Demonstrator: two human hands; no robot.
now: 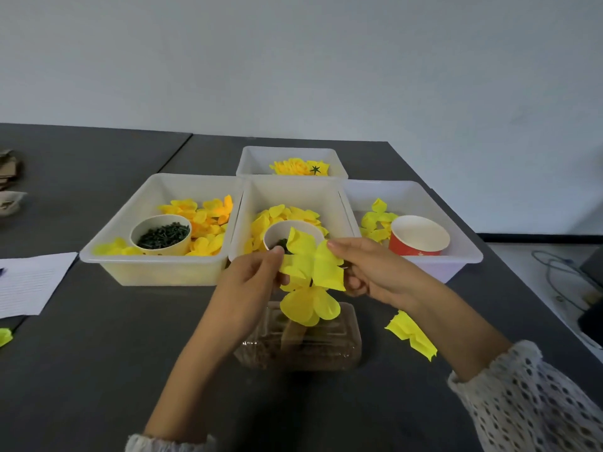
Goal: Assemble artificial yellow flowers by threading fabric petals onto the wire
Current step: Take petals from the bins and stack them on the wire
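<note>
A yellow petal piece (311, 261), pinched at nine o'clock by the left hand (251, 278) and at three o'clock by the right hand (375, 272), is held above the threaded petals (308, 306); alignment over the largely hidden wire is presumably required next.

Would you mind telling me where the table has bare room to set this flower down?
Bare table lies left of the clear plastic box, below the left bin. Behind, four bins sit crowded; a loose petal lies right.
</note>
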